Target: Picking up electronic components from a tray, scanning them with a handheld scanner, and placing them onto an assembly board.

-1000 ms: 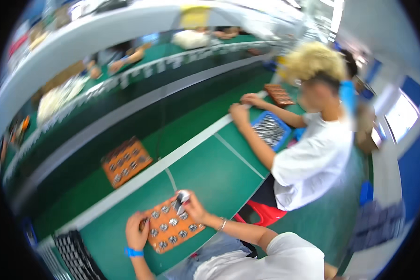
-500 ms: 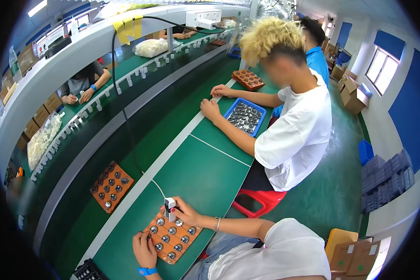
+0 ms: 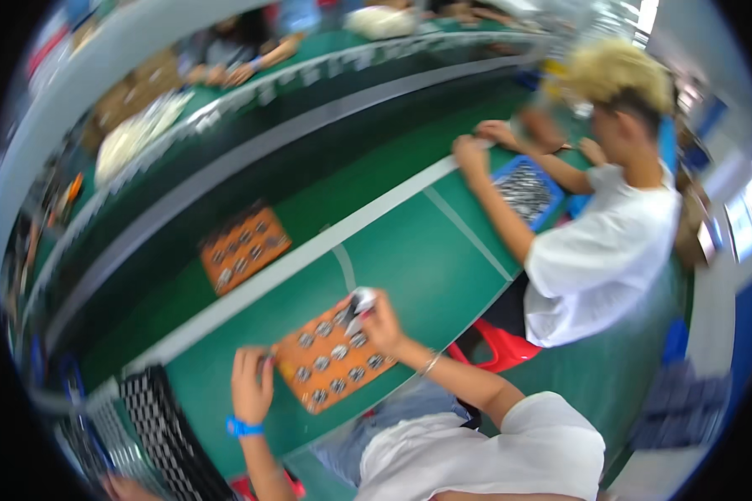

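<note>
My right hand (image 3: 382,324) is closed around a small white-and-black handheld device (image 3: 362,302). A pale cable (image 3: 343,265) leads from near it toward the grey bench rail. The device is over the upper right part of an orange tray (image 3: 290,367) that holds several round, shiny dark-and-silver parts (image 3: 320,363). My left hand (image 3: 251,386), with a blue band at the wrist, is beside the tray's left edge. Its fingers and thumb look apart with nothing visible between them, though motion blurs them. What the device's lower end touches is too smeared to make out.
A second orange tray (image 3: 246,249) with round parts lies beyond the grey rail (image 3: 301,259). At right a person in white (image 3: 606,267) sits by a blue tray (image 3: 551,188) of small parts. Black-and-white checkered material (image 3: 160,417) is at lower left, near another hand (image 3: 125,488).
The view has turned, shifting the scene and blurring it. My left hand has come off the tray's corner to its side. My right hand still holds the device over the tray.
</note>
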`<state>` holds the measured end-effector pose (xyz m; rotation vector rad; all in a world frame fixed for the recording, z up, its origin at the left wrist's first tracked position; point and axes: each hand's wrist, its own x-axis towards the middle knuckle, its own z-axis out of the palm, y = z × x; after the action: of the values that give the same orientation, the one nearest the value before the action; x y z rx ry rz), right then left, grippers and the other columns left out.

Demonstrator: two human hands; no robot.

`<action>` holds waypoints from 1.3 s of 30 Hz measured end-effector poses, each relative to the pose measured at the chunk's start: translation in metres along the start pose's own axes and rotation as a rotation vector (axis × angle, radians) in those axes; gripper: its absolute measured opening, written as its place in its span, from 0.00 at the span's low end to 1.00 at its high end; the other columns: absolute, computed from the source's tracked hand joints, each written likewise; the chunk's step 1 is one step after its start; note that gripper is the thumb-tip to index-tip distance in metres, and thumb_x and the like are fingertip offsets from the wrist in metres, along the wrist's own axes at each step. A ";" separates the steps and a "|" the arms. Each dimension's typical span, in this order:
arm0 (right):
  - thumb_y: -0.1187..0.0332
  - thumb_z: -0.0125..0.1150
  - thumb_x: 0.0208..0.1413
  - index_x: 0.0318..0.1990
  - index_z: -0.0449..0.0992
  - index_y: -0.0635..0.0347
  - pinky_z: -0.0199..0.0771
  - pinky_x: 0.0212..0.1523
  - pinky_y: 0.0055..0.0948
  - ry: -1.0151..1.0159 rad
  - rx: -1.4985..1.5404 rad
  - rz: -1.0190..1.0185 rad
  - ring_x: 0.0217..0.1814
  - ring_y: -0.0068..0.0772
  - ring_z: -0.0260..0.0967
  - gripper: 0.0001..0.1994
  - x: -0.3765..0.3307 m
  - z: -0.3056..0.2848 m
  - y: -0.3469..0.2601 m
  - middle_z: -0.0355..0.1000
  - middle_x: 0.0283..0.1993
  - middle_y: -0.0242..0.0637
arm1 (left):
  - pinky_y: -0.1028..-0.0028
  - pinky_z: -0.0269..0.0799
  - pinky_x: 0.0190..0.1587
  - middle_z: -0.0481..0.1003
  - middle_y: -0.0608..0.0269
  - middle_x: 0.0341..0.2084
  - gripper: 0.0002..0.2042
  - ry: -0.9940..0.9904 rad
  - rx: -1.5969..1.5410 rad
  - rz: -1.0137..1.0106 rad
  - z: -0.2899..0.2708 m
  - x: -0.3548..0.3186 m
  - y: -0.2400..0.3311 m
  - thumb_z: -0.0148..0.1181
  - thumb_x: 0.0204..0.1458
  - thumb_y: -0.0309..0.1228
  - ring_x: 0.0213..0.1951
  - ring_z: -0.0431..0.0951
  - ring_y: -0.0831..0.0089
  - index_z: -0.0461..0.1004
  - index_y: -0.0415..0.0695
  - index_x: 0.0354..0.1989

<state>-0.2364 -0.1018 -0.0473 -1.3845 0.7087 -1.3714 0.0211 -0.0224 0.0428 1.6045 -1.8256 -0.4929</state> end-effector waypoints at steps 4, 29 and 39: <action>0.58 0.48 0.67 0.56 0.58 0.65 0.65 0.58 0.33 0.036 -0.063 -0.016 0.55 0.32 0.66 0.20 0.005 -0.006 -0.022 0.68 0.53 0.44 | 0.69 0.73 0.39 0.71 0.53 0.35 0.04 0.087 -0.027 0.008 0.013 0.000 -0.011 0.57 0.53 0.19 0.36 0.75 0.59 0.73 0.37 0.36; 0.56 0.48 0.66 0.56 0.56 0.66 0.58 0.65 0.44 -0.194 -0.098 -0.008 0.56 0.41 0.68 0.23 0.008 0.016 -0.035 0.71 0.50 0.51 | 0.73 0.77 0.36 0.75 0.57 0.40 0.09 0.253 -0.121 -0.244 0.028 -0.035 -0.029 0.60 0.51 0.21 0.34 0.79 0.66 0.79 0.41 0.41; 0.55 0.45 0.67 0.55 0.57 0.65 0.58 0.64 0.41 -0.219 -0.127 0.035 0.58 0.40 0.67 0.21 0.006 0.012 -0.048 0.72 0.50 0.49 | 0.73 0.76 0.32 0.79 0.54 0.40 0.05 0.325 -0.061 -0.242 0.033 -0.030 -0.026 0.63 0.50 0.21 0.33 0.81 0.64 0.80 0.41 0.36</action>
<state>-0.2356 -0.0894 0.0008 -1.5870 0.6790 -1.1421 0.0186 -0.0020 -0.0043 1.7579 -1.3750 -0.3636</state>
